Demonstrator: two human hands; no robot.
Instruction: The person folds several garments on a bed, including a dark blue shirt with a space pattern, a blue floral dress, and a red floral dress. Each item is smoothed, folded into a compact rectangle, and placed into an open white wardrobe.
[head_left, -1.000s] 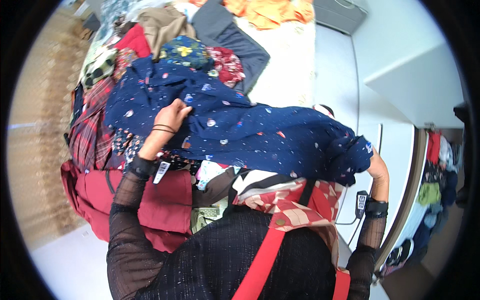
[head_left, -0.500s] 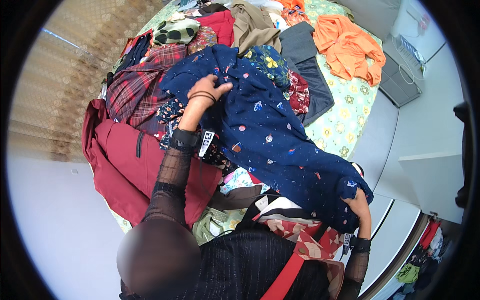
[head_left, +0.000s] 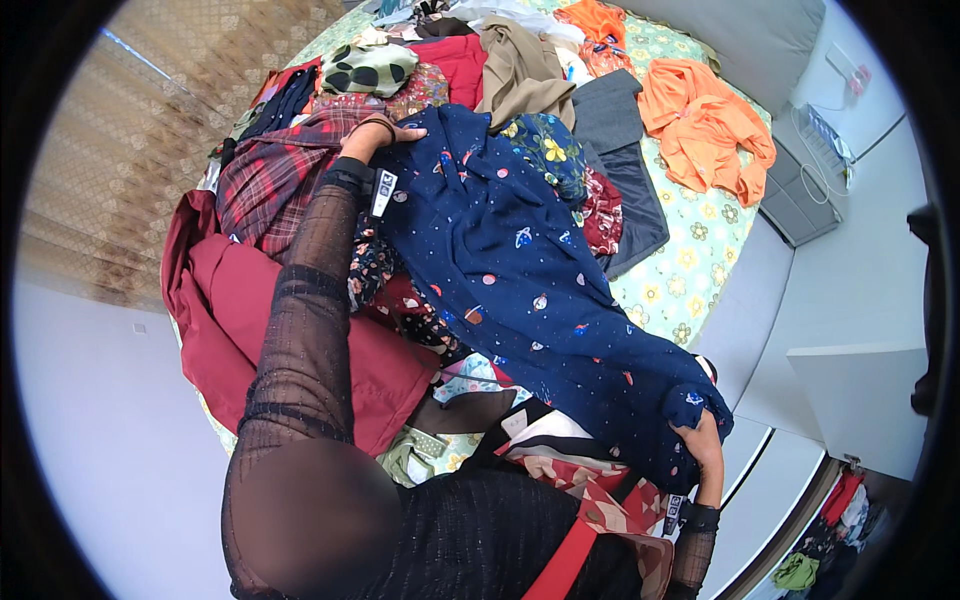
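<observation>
A navy cloth garment printed with planets and small stars stretches diagonally over the clothes pile, from upper left to lower right. My left hand is at its upper left edge, fingers drawn together on the fabric. At the lower right end, my right hand grips a bunched part of it. Under and beside my left forearm are a red plaid shirt, a dark floral cloth and a maroon garment. What kind of garment the navy one is I cannot tell.
Clothes cover much of the flower-patterned bed. An orange garment, a grey folded cloth and a khaki garment lie on the far side. A white door and hanging clothes stand at right.
My left hand has moved left and away from me to the navy garment's edge. The garment's left side has drawn in, baring more plaid and floral cloth. My right hand keeps its grip.
</observation>
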